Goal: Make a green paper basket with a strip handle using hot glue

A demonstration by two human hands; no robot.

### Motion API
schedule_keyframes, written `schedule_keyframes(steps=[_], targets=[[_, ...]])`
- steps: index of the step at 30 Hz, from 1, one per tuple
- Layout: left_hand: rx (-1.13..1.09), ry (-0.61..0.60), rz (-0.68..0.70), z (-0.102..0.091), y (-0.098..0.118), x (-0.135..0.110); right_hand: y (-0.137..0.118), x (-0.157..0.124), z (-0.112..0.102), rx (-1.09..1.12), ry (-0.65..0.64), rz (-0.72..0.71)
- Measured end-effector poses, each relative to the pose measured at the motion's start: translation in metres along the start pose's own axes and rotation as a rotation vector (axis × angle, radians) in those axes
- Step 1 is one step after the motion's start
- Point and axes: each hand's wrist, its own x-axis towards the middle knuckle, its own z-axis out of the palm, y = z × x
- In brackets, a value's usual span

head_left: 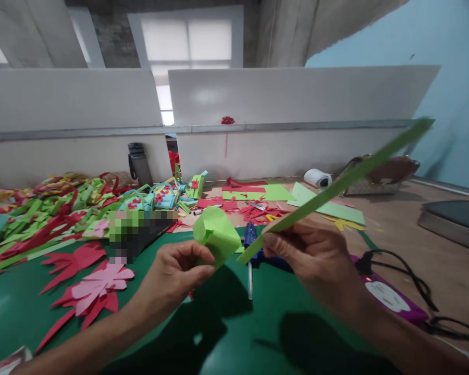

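Observation:
Pinched between the thumb and fingers of my left hand (183, 268) is a small folded light-green paper box (218, 232). My right hand (308, 255) grips a long green paper strip (347, 179) near its lower end; the strip slants up to the right, and its low tip comes close to the paper box without clearly touching it. Behind and between my hands lies a blue glue gun (250, 233), partly hidden by my right hand. A glue stick (250, 281) lies below it on the green mat (172, 333).
Red and pink paper flowers (99, 286) lie at left, before a heap of green and red paper pieces (27, 219). Paper sheets (266, 192) and red scraps spread behind. A purple power strip (391, 299) with black cables sits right; a dark bottle (139, 164) stands at back.

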Motion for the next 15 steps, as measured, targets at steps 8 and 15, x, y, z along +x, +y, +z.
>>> schedule_keyframes(steps=[8, 15], targets=[[-0.176, 0.099, 0.077, 0.0064, -0.0073, -0.0022, 0.0007, -0.0082, -0.006, -0.278, 0.172, -0.189], [-0.138, 0.092, 0.038, 0.0077, -0.0073, -0.0028, -0.0021, -0.0089, -0.0033, -0.293, 0.113, -0.325]])
